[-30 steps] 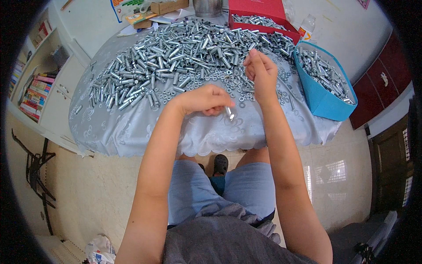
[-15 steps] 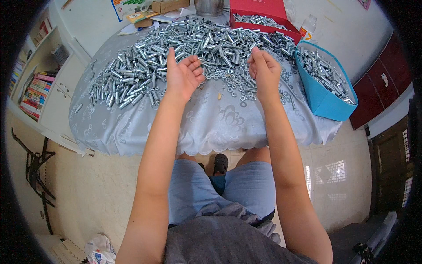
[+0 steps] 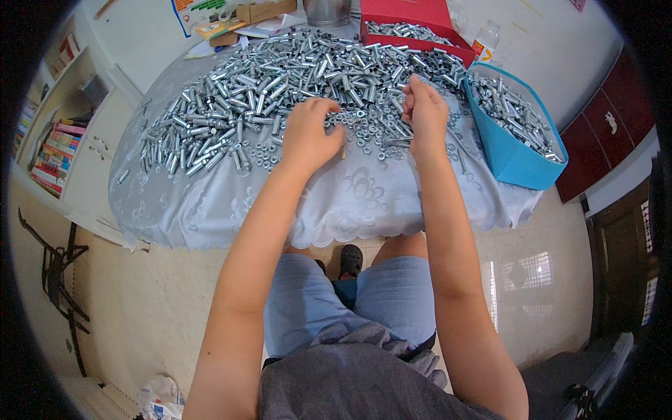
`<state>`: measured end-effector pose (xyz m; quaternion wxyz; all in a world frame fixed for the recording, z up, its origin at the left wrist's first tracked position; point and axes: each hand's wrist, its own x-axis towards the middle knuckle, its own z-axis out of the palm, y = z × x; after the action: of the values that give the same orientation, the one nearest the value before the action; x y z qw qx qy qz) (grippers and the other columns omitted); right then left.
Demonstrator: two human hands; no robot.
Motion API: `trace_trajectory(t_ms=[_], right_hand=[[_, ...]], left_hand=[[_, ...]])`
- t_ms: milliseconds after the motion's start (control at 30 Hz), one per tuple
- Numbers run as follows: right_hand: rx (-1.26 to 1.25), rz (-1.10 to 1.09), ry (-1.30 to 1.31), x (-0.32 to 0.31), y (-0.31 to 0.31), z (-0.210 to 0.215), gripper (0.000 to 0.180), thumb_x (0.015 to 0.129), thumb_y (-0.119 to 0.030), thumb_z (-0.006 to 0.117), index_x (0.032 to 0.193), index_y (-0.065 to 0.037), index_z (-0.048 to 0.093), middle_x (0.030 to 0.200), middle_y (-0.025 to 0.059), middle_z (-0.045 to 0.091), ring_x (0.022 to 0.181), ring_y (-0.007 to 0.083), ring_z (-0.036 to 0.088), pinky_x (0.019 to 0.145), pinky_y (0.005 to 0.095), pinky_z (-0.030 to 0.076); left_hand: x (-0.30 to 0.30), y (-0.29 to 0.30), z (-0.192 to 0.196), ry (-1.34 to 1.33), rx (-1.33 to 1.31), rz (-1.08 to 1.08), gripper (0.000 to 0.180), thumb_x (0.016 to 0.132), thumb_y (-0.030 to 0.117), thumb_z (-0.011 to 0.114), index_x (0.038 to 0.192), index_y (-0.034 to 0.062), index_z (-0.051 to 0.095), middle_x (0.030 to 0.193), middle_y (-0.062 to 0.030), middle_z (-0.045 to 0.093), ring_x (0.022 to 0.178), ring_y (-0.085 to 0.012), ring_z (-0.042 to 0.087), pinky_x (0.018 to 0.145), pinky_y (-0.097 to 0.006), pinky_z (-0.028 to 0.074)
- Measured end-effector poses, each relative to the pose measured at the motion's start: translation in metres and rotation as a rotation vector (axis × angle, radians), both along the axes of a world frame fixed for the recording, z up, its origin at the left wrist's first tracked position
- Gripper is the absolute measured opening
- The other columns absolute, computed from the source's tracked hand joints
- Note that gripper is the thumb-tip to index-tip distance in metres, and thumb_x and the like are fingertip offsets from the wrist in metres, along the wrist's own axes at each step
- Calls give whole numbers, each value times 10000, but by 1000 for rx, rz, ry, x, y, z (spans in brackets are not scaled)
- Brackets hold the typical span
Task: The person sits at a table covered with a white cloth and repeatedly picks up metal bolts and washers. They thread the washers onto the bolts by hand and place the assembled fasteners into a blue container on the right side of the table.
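Observation:
My left hand (image 3: 310, 136) is palm down over the small metal nuts (image 3: 359, 129), with the thumb and fingers apart and nothing visible between them. My right hand (image 3: 428, 119) is raised at the right of the nuts, its fingers curled in toward the thumb. Whatever those fingers hold, if anything, is hidden. Behind both hands spreads a wide heap of silvery metal sleeves (image 3: 262, 91), short and tube-like. A small tan piece (image 3: 344, 153) lies by my left thumb.
A blue bin (image 3: 523, 150) full of bolts stands on the right of the table, beside a clear bottle (image 3: 486, 40). A red box (image 3: 413, 33) holds more metal parts at the back, near a metal pot (image 3: 327, 12). A patterned grey cloth (image 3: 364, 203) covers the table.
My left hand has turned from palm up to palm down and moved right, over the nuts. The right hand stays nearly in place, fingers still curled.

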<state>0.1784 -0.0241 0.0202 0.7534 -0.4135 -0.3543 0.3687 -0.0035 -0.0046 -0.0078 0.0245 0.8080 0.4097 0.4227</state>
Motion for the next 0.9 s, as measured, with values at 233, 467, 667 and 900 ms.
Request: trace_trajectory(t_ms=[233,467,667,900], right_hand=[[-51,-128,-164,2,7,-7,146,802,-187,560,760,-50,586,625,-27,503,550,51,424,499,202,334],[-42,-341,-726,8,13,-21,182,727,-167,570,762,10,589,679,110,600,618,196,567,573,293,434],[-294,-306,-1085,2,-8,-3,166,647,-208,584,722,-66,626,688,97,621,682,276,595,628,346,463],[-351,-181,-1336,5,-9,-12,129,625,-207,625,717,-121,650,683,54,631,698,247,599,668,372,448]], left_hand=[[-7,10,-11,107,20,231,299,666,187,651,929,74,562,879,-76,584,846,-269,516,768,-361,395],[-9,8,-6,77,-26,212,229,677,191,656,875,95,591,819,-45,616,821,-236,536,743,-347,408],[-9,14,-6,-68,-9,212,205,697,170,641,865,67,586,811,-68,625,788,-248,571,714,-362,426],[-4,16,-6,-338,-145,16,250,725,132,646,929,26,547,851,-76,611,792,-174,579,685,-290,443]])
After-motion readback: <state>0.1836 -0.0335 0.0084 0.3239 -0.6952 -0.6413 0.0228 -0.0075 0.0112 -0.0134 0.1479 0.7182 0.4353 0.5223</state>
